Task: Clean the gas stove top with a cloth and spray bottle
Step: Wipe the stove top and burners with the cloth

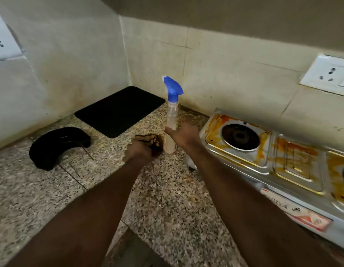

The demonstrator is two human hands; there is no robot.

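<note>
Left hand [137, 151]: one, knuckles up, fingers curled tight round a dark brown cloth [152, 143] bunched on the counter [177, 199]. Right hand [183, 134]: one, released, fingers spread and blurred, thumb against the side of the spray bottle [171, 116] but not closed round it. Spray bottle: one, upright on the counter, clear body holding pale liquid, blue trigger head; it stands between the cloth, just beside it on the left, and the gas stove [294, 160] on the right. Gas stove: one, steel, its top smeared with orange-yellow stains; two burner wells, the near-left burner [239, 136] in full view, the second cut off by the right edge; a worn label on the front face. Black mat [119, 110]: one, flat in the wall corner behind the bottle. Black curved object [57, 147]: one, on the counter well left of the hands. Wall sockets: two, white, one socket [329, 74] above the stove, another socket [3, 41] on the left wall. Counter: speckled granite.
</note>
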